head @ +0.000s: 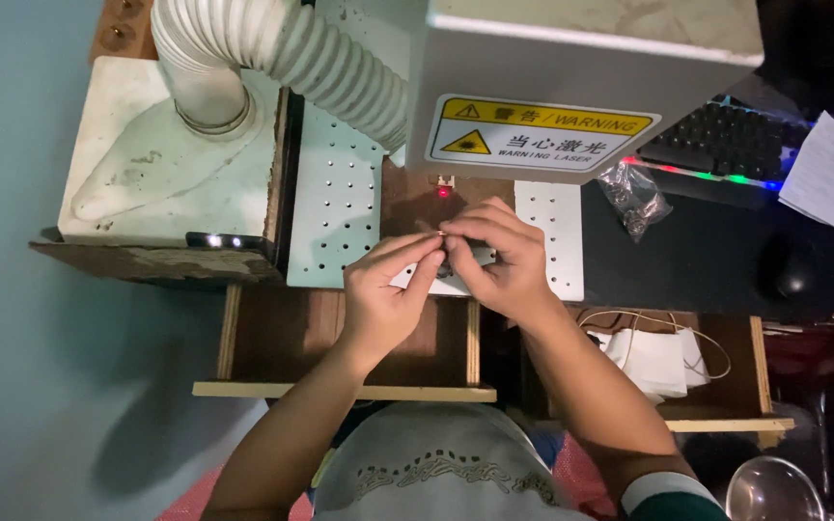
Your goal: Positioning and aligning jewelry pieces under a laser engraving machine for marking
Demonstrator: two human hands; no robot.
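Both hands, left hand [383,294] and right hand [499,260], pinch together one tiny, mostly hidden golden ring [441,233]; its shape is unclear.

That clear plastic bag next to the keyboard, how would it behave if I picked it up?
The clear plastic bag looks crinkled, so probably floppy and light. Its shiny film may be slippery. Something small and dark inside would likely slide to the bottom.
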